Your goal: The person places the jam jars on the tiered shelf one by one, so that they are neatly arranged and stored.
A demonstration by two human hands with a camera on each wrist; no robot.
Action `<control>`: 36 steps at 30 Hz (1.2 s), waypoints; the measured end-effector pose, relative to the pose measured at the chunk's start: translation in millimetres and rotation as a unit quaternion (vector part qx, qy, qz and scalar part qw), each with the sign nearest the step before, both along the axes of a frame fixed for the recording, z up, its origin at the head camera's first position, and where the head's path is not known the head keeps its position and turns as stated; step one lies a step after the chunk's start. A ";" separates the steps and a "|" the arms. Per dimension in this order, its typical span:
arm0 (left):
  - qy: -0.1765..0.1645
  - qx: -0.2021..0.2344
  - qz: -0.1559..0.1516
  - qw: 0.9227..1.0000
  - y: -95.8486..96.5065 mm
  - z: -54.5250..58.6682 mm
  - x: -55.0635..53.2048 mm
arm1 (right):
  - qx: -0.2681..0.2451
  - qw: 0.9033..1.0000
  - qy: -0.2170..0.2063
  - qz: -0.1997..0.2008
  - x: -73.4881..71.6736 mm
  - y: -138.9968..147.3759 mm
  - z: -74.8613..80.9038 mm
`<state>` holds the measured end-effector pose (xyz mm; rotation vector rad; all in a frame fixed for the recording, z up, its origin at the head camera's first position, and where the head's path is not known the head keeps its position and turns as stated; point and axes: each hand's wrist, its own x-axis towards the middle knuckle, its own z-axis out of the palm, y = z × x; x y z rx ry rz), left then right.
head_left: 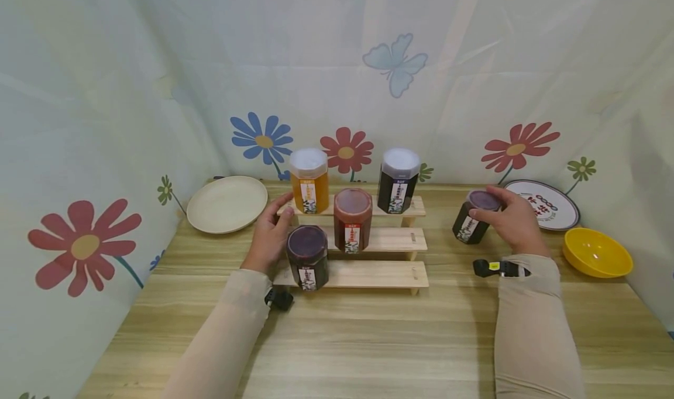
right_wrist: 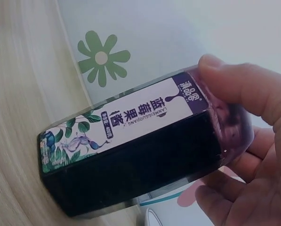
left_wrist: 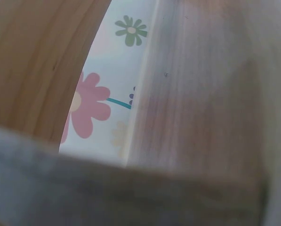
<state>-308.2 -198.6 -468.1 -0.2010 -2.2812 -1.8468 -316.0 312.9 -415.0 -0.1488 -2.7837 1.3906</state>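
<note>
My right hand grips a jar of blueberry jam around its purple-tinted lid, to the right of a three-step wooden rack. In the right wrist view the dark jam jar shows its white label, with thumb and fingers on opposite sides of the lid. My left hand holds the left end of the rack's top step, thumb in front. An orange jam jar and a dark jar stand on the top step, a red jar on the middle step, another dark jar on the bottom one.
A cream plate lies at the back left of the wooden table. At the right are a dark-rimmed white plate, partly behind my right hand, and a yellow bowl. A flowered curtain hangs behind the table.
</note>
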 end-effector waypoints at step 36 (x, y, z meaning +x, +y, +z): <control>0.003 -0.009 0.002 1.000 -1.1 1.0 2.4 | 0.096 0.957 0.041 0.270 65.3 -45.6 83.7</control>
